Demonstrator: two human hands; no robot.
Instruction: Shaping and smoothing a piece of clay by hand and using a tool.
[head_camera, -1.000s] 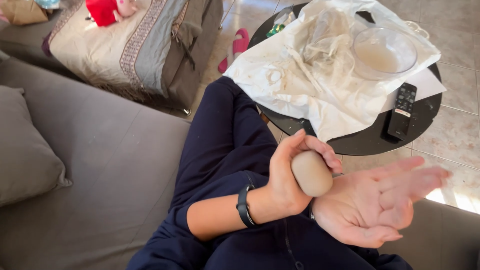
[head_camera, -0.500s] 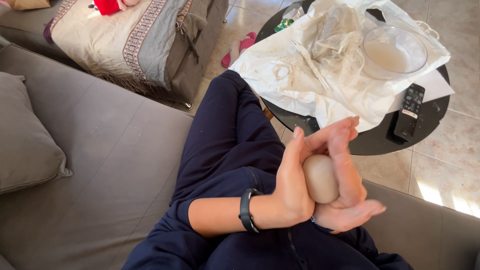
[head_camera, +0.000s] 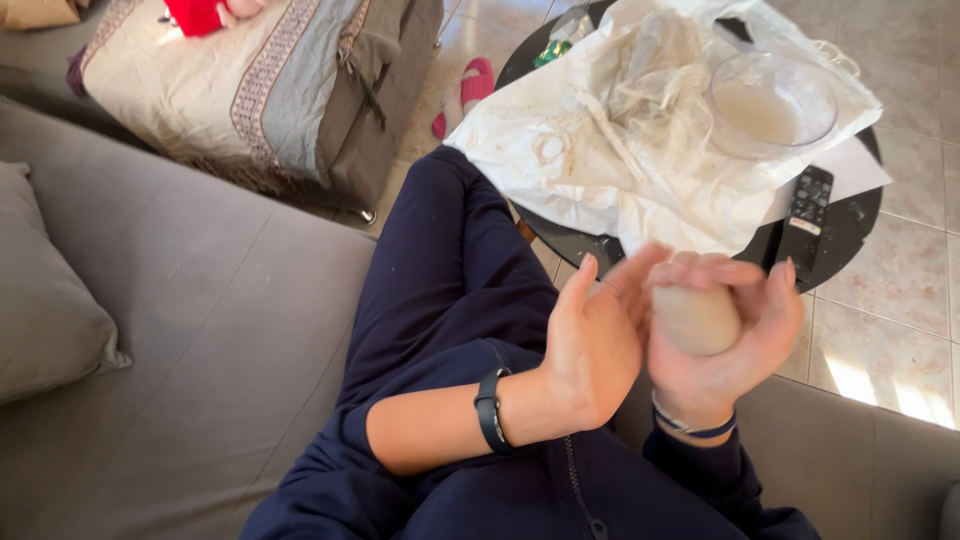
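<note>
A pale, smooth lump of dough (head_camera: 697, 318) is held between the two palms, above the lap and the dark blue trousers (head_camera: 440, 270). The right hand (head_camera: 725, 345) is cupped under and around the lump, its fingers curled over the top, so that grip is closed on the dough. The left hand (head_camera: 595, 340) is pressed against the lump's near side with its fingers straight and spread rather than curled; that grip is open, flat against the dough. The hands are blurred, so finer detail of the fingers cannot be told.

A black band (head_camera: 489, 410) is worn on the left wrist just behind that grip, and a thin bracelet (head_camera: 690, 425) is seen at the right wrist below the other.

Beyond the grip, a round black worktop (head_camera: 850, 235) is covered largely by a crumpled white plastic sheet (head_camera: 560, 165) smeared with flour. On the sheet, well beyond the right hand, a clear glass bowl (head_camera: 772, 105) is set, with pale residue inside. A black remote control (head_camera: 808, 200) lies on the worktop just beyond the right hand's fingertips.

To the left of the grip, a grey sofa (head_camera: 180, 330) with a grey cushion (head_camera: 45, 300) is seen. Farther off, a pink slipper (head_camera: 465, 90) lies on the tiled floor.
</note>
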